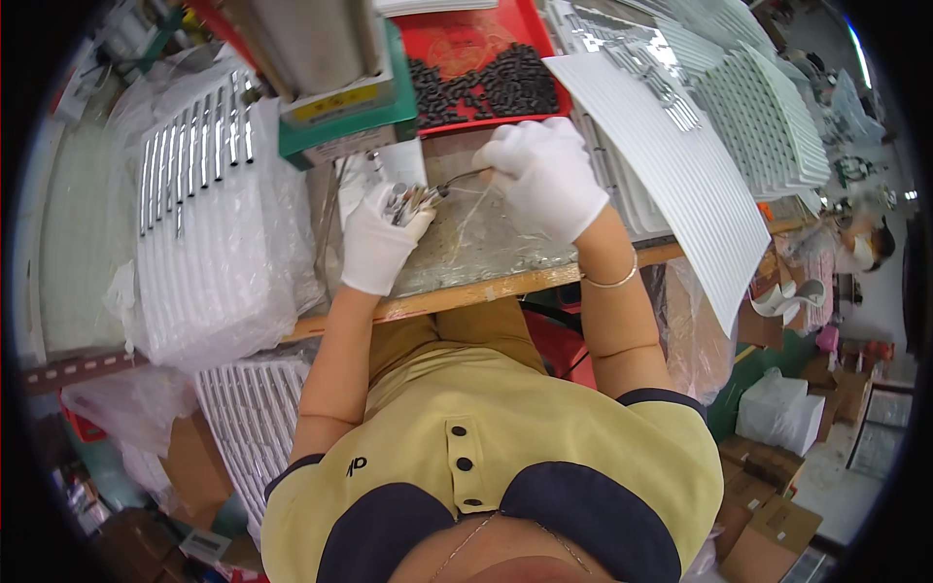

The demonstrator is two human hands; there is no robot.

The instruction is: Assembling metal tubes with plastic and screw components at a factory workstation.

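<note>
My left hand point(379, 243), in a white glove, is closed around a bunch of short silvery metal parts point(409, 204) just in front of the green machine. The ends of the parts stick out past the thumb and fingers. To the right, my right hand point(549, 180), also gloved, is raised over the workbench point(442, 257) with its fingers curled into a pinch. From its fingertips a thin dark rod point(468, 177) reaches toward the metal parts. What sits inside the right fingers is hidden by the glove.
A green machine base point(350, 136) with an upright cylinder stands ahead. Behind it, a red tray point(465, 39) holds small black pieces point(515, 83). At left, chrome tubes point(204, 136) lie on ridged white sheets point(214, 262); another ridged sheet point(671, 175) overhangs the right edge.
</note>
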